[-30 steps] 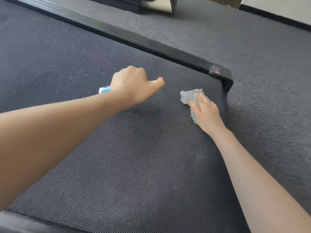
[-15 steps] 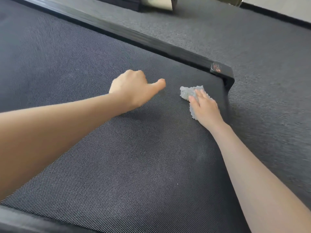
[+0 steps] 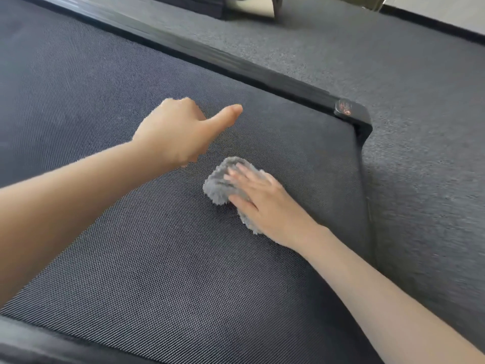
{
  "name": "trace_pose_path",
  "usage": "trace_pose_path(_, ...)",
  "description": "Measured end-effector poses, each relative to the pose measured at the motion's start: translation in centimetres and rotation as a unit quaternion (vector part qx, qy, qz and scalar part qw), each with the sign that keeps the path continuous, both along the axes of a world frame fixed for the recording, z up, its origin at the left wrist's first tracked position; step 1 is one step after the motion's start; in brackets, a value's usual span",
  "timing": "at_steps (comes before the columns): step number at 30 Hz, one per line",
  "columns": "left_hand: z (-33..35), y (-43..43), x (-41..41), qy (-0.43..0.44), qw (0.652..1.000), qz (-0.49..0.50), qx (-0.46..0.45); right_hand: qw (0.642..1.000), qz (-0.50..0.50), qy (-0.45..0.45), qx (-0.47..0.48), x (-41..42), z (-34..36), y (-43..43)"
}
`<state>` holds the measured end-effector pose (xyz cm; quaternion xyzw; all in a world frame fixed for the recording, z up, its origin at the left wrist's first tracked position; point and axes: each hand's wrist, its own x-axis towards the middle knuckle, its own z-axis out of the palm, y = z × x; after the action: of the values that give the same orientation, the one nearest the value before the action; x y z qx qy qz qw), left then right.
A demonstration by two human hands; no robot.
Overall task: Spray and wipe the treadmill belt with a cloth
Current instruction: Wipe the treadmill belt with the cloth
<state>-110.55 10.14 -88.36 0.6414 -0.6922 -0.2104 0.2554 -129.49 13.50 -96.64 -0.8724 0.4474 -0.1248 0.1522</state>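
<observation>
Right hand [image 3: 265, 203] flat, fingers straight, pressing grey cloth [image 3: 220, 186] onto belt [image 3: 157, 258]; left hand [image 3: 173, 132] hovering knuckles-up, fingers curled, thumb out, can't tell if holding anything.

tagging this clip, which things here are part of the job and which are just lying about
Job: treadmill belt, grey cloth, right hand pressing flat on it, left hand curled, contents hidden.
Just there: side rail, corner cap, carpet.

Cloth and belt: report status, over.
Left hand curled, thumb out, contents hidden. Right hand flat, pressing grey cloth onto treadmill belt. Nothing seen blocking the cloth.
</observation>
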Motion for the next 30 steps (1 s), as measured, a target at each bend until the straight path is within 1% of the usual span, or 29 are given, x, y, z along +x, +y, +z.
trace_pose_path(1, 0.0, 0.1, 0.2, -0.001, 1.000, 0.009, -0.002, 1.000, 0.000, 0.028, -0.006, -0.6, 0.1, -0.9)
trace_pose_path(3, -0.1, 0.2, 0.5, -0.003, 1.000, 0.024, 0.001, 0.996, -0.056, 0.065, -0.010, -1.4, 0.0, -3.9)
trace_pose_path(5, -0.2, 0.3, 0.7, -0.010, 1.000, 0.027, 0.003, 0.984, -0.167, 0.040, 0.046, -2.0, 0.8, -6.9)
trace_pose_path(6, -0.2, 0.4, 0.8, -0.014, 1.000, 0.025, 0.002, 0.978, -0.199, 0.020, 0.061, -2.0, 0.9, -7.9)
trace_pose_path(8, 0.2, 0.6, 0.8, -0.011, 1.000, 0.024, 0.006, 0.975, -0.216, 0.029, 0.050, -1.5, 1.1, -7.2)
trace_pose_path(10, 0.4, 0.6, 0.9, -0.007, 1.000, 0.027, -0.001, 0.984, -0.173, 0.010, 0.039, -1.1, 1.2, -4.8)
trace_pose_path(13, 0.3, 0.6, 1.2, 0.002, 1.000, 0.028, -0.003, 0.998, -0.062, 0.002, 0.030, -1.2, 0.4, -0.5)
trace_pose_path(14, 0.2, 0.7, 1.3, 0.000, 1.000, 0.028, -0.001, 0.999, -0.041, 0.017, 0.019, -1.8, 0.4, -0.4)
trace_pose_path(16, 0.0, 0.8, 1.3, 0.000, 1.000, 0.029, 0.007, 0.997, -0.042, 0.071, -0.002, -2.6, 0.6, -2.5)
trace_pose_path(17, -0.2, 1.0, 1.3, 0.006, 0.999, 0.030, 0.013, 0.994, -0.079, 0.074, 0.017, -2.8, 0.6, -4.4)
trace_pose_path(19, -0.3, 1.1, 1.1, 0.008, 0.999, 0.027, 0.017, 0.983, -0.171, 0.034, 0.055, -2.8, 1.2, -7.3)
trace_pose_path(21, 0.1, 1.1, 0.9, 0.007, 1.000, 0.023, 0.018, 0.975, -0.212, 0.007, 0.060, -2.2, 1.3, -7.6)
trace_pose_path(23, 0.7, 1.2, 0.6, 0.008, 1.000, 0.021, 0.013, 0.979, -0.188, -0.024, 0.073, -1.7, 1.5, -5.2)
trace_pose_path(26, 1.1, 1.3, 0.6, 0.010, 1.000, 0.014, 0.004, 0.996, -0.073, -0.016, 0.045, -1.2, 0.6, 0.5)
trace_pose_path(27, 1.0, 1.4, 0.6, 0.007, 1.000, 0.012, 0.004, 0.998, -0.047, -0.007, 0.036, -1.6, 0.2, 1.2)
trace_pose_path(28, 0.9, 1.6, 0.6, 0.003, 1.000, 0.012, 0.005, 0.999, -0.035, 0.004, 0.031, -2.0, 0.2, 0.8)
trace_pose_path(30, 0.5, 1.9, 0.6, -0.001, 1.000, 0.011, 0.011, 0.998, -0.044, 0.035, 0.033, -2.4, 0.2, -1.9)
